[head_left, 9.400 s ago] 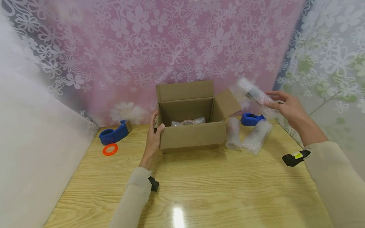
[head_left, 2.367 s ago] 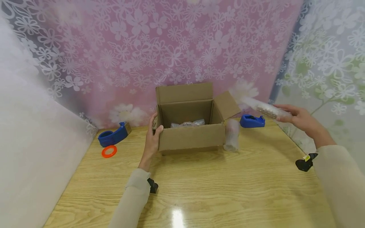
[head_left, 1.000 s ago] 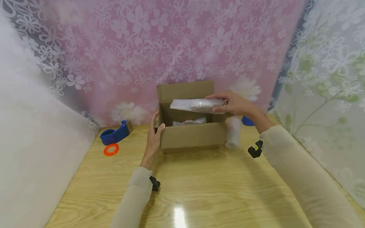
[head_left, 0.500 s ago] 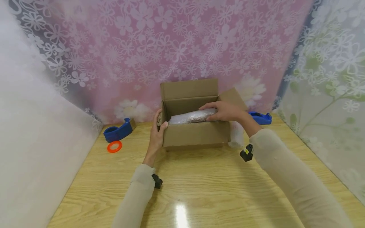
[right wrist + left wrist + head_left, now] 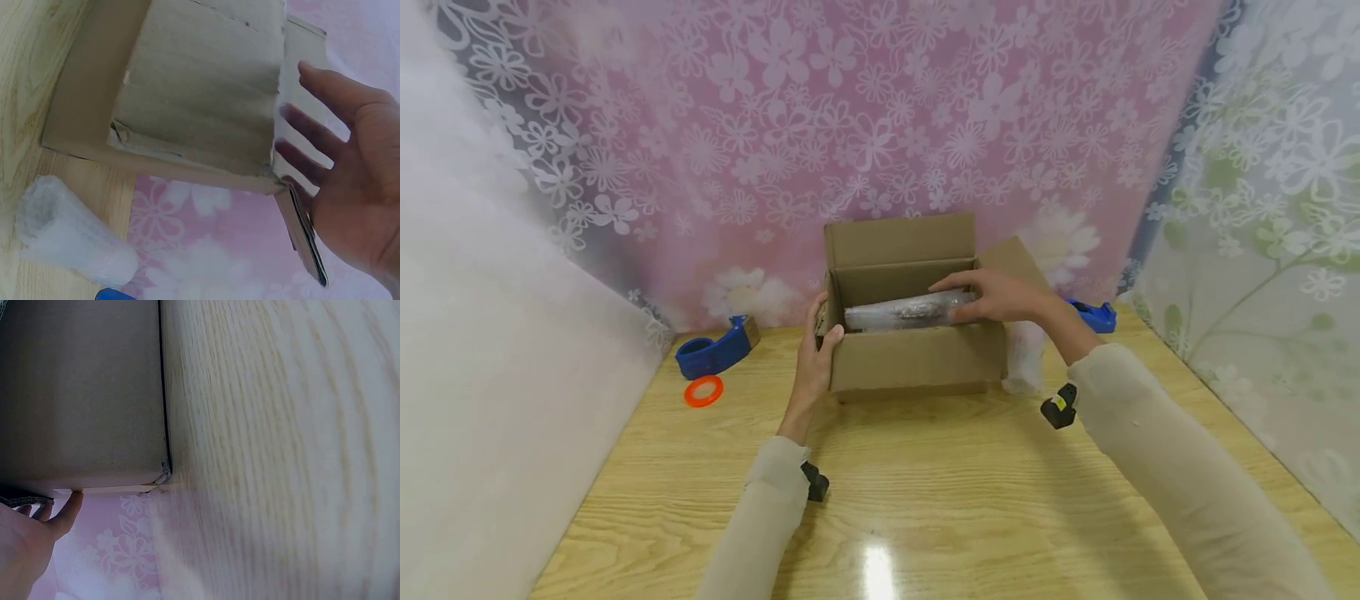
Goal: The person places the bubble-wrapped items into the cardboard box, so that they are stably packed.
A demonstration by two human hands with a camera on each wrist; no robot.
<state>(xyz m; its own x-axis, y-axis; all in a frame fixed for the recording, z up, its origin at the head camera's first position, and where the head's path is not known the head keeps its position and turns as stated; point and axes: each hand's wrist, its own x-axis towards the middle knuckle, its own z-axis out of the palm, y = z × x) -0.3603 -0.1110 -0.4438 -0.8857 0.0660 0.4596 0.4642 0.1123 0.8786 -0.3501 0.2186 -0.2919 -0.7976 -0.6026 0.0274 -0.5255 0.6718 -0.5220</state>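
An open cardboard box [image 5: 917,360] stands at the back of the table. My left hand [image 5: 815,360] grips its left side, thumb over the front corner, fingers round the side; in the left wrist view its fingers [image 5: 65,515] touch the box edge. Inside the box a bubble-wrapped package [image 5: 902,313] lies lengthwise, its lower side hidden by the front wall. My right hand [image 5: 996,297] is over the package's right end. In the right wrist view that hand [image 5: 356,156] has its thumb and fingers spread apart beside the box rim, with nothing visibly pinched between them.
Another bubble-wrapped roll [image 5: 1024,358] stands right of the box. Behind it is a blue tape dispenser [image 5: 1093,316], partly hidden by my arm. Further left are another blue tape dispenser [image 5: 715,352] and an orange ring [image 5: 703,391]. Box flaps [image 5: 901,240] stand up at back and right.
My right hand has carried the bubble-wrapped package from the right side into the box and loosened its fingers there. The left hand has stayed on the box.
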